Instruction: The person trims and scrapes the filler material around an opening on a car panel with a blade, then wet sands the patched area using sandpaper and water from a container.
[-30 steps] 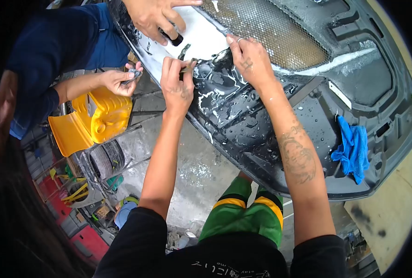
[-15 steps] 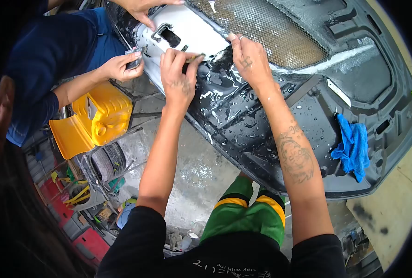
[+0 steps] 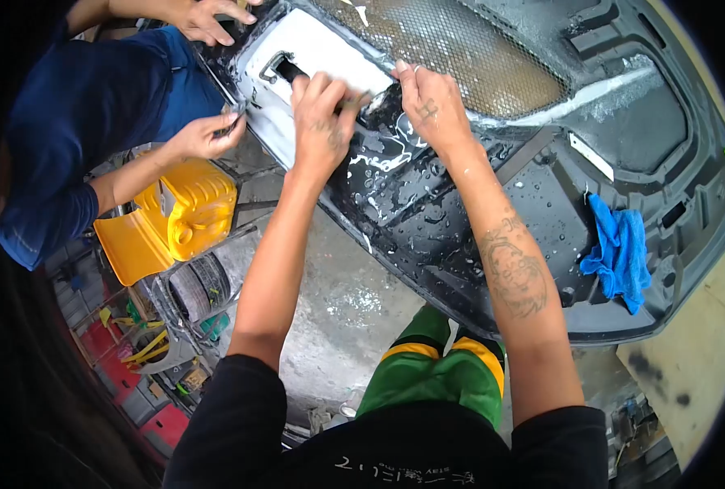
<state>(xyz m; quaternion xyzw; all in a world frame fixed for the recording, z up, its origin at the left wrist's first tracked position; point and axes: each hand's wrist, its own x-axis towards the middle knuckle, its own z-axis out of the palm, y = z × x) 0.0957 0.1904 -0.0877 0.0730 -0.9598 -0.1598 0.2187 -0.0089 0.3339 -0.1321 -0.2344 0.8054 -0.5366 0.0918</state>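
A wet black car hood (image 3: 452, 220) with water drops lies before me; a smooth white area (image 3: 326, 41) has a dark slot in it. My left hand (image 3: 326, 122) is closed and pressed to the white area's near edge, pinching what looks like a small folded piece of sandpaper, mostly hidden and blurred. My right hand (image 3: 434, 106) is closed, thumb and fingers pinching the raised rim between the white area and the mesh grille (image 3: 493, 69). A blue cloth (image 3: 619, 253) lies crumpled on the hood at right.
At left, a co-worker in dark blue has one hand (image 3: 207, 134) at the hood's edge holding a small dark piece, the other hand (image 3: 211, 20) above the far side. A yellow plastic container (image 3: 203, 212) and tires (image 3: 195, 285) stand below. A white strip (image 3: 592, 155) lies on the hood.
My left hand has shifted slightly right and up along the white area's edge. The co-worker's upper hand has lifted off the white area and moved left. My right hand stays at the rim.
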